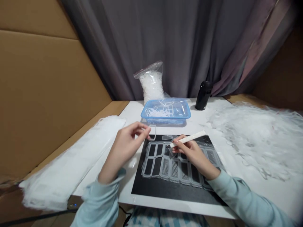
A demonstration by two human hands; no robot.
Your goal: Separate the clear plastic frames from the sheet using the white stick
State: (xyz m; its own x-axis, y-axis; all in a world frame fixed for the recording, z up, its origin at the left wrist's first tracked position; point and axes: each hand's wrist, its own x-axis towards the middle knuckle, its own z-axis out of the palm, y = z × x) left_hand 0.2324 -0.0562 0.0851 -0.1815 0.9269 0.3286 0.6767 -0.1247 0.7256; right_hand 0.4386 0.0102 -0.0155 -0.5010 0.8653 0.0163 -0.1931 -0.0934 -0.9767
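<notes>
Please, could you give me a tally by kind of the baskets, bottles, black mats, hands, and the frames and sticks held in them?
Basket: 1
Bottle: 1
Black mat: 1
Left hand and right hand: 2
Held frame: 1
Held white stick: 1
Total: 7

Ahead of us hangs a grey curtain (pixel 177 47), its folds turning pinkish toward the right. On our left stands a tan cardboard wall (pixel 35 78) with a crease across it; on our right, a darker brown wall (pixel 281 72) sits in shadow. Our white desk (pixel 199 121) reaches back toward the curtain.
</notes>
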